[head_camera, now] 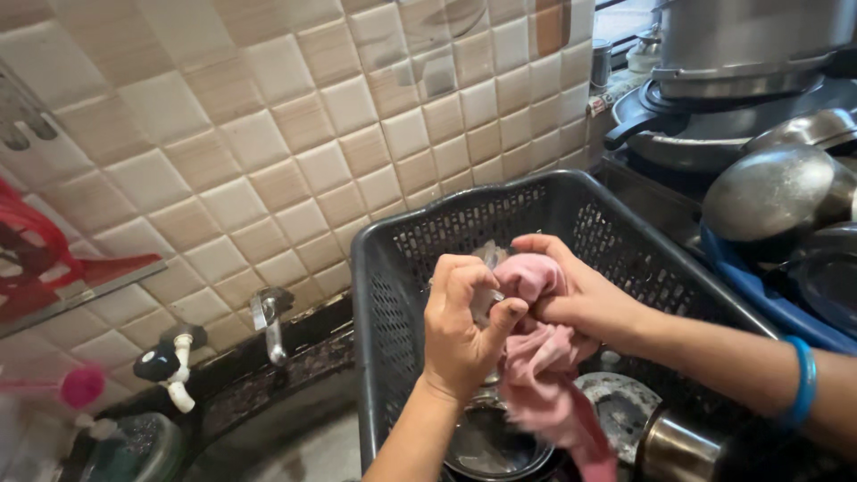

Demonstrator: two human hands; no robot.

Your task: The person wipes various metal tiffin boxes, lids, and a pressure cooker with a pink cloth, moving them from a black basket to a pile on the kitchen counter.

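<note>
Pink cloth [544, 357] bunched between both hands above dark plastic basket [393, 259]; tail hangs toward steel bowl [486, 446] inside. Left hand [460, 326] fingers curled around small clear item, maybe glass [489, 259], mostly hidden. Right hand [576, 290] fingers pressed into cloth, wiping it. Steel pots [777, 192] stacked right; tap [268, 317] on tiled wall left

Bare forearms, no sleeves; blue bangle [805, 382] on right wrist.
</note>
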